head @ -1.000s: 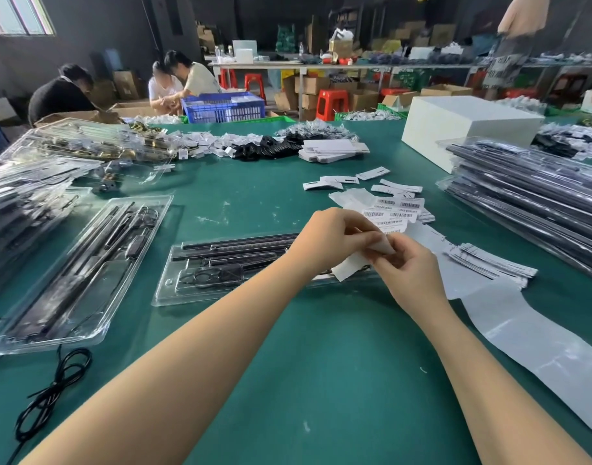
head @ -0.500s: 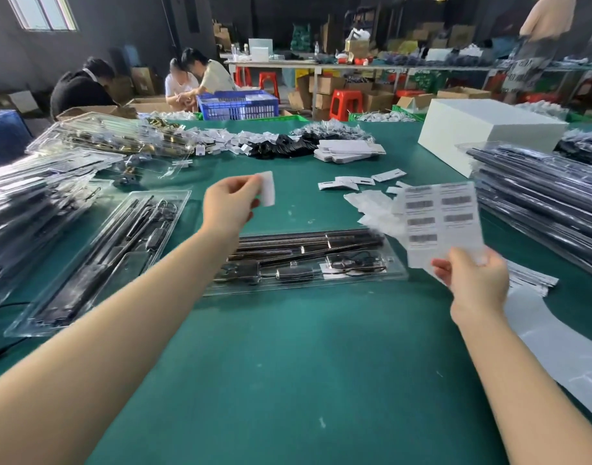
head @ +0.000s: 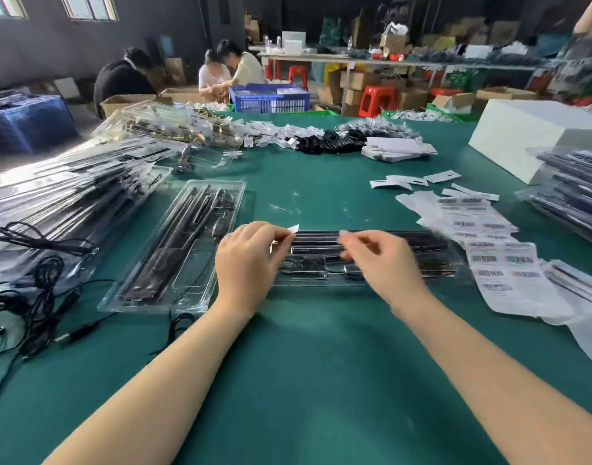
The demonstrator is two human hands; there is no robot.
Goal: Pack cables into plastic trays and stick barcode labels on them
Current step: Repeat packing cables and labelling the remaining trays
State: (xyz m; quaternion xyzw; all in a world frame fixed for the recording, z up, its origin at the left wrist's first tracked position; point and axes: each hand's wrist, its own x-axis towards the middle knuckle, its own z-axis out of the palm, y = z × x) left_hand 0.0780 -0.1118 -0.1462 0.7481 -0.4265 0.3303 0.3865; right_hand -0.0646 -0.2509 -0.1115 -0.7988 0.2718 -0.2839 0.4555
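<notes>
From the head view I see my left hand [head: 251,260] pinching a small white label [head: 292,228] over the clear plastic tray [head: 365,280] on the green counter [head: 304,364]; black cables [head: 365,238] fill the tray. My right hand [head: 385,260] is blurred, so I cannot tell its grip. Barcode sheets [head: 502,266] lie to the right.

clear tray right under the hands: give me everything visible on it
The tray is a long, shallow clear plastic blister lying flat on the green table, long side across the view. It holds black rods along its far side and a coiled black cable with small parts nearer. The left hand covers its left end, pinching a small white label; the right hand hovers mid-tray, blurred. A label sheet lies beside its right end.
</notes>
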